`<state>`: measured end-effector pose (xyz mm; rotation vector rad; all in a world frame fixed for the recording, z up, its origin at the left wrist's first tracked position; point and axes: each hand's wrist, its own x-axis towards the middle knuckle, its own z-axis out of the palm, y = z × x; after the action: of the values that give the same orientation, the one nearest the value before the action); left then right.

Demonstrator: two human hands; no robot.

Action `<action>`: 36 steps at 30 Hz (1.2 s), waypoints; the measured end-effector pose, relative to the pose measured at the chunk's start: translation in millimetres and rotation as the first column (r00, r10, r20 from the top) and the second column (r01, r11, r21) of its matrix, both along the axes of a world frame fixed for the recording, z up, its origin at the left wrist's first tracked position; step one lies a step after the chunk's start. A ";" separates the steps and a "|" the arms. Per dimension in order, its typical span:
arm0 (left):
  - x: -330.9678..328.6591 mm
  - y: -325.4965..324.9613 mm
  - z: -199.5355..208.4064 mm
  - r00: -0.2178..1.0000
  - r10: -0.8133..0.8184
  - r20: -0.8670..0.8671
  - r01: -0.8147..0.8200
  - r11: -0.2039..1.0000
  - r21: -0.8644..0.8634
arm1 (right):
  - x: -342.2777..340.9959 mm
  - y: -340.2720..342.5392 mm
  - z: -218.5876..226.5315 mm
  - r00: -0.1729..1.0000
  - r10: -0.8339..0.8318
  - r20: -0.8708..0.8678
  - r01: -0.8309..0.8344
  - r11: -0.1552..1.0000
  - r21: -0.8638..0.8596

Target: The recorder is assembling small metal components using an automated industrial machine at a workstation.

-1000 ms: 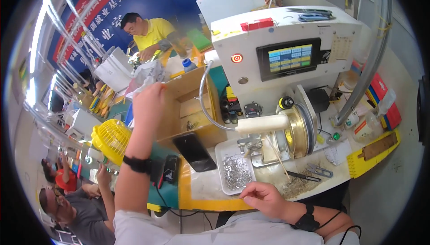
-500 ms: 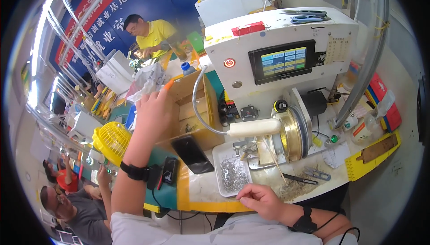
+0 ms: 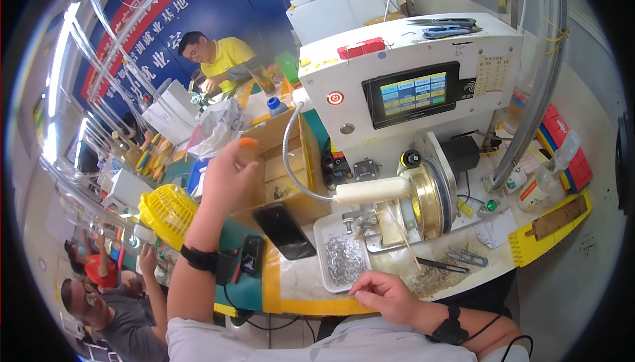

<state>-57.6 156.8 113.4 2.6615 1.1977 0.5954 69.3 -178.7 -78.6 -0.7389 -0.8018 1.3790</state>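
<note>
My left hand (image 3: pixel 228 171) is raised beside the left rim of a cardboard box (image 3: pixel 306 197). An orange finger cover (image 3: pixel 249 143) sits on one fingertip, and a gap shows between that finger and the thumb, with nothing seen in it. At the table's front edge, my right hand (image 3: pixel 389 298) rests with fingers curled and tips together; whatever they may hold is too small to make out. Just beyond those fingertips lies a white tray (image 3: pixel 321 256) of small shiny metal pieces. Behind the tray stands a white machine (image 3: pixel 344 81) with a screen and a brass-coloured wheel (image 3: pixel 426 202).
A black phone (image 3: pixel 284 231) leans against the box. A thin stick (image 3: pixel 402 236), a black-handled tool (image 3: pixel 442 266) and small snips (image 3: pixel 468 257) lie right of the tray. A yellow basket-like guard (image 3: pixel 169 213) stands left of my forearm. Other people sit at far-left benches.
My left hand has turned and dipped slightly, its covered finger now bending toward the box. My right hand keeps its place. The whole view has shifted a little.
</note>
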 end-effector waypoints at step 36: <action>67.5 -166.3 -63.2 0.894 -0.411 0.178 0.431 0.898 -0.090 | 76.8 -30.9 66.9 0.609 -0.657 0.444 0.267 0.698 0.665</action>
<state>9.9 -9.5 50.2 2.5892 0.5627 0.6093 146.1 -209.7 -11.7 -0.9090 -1.3563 0.2952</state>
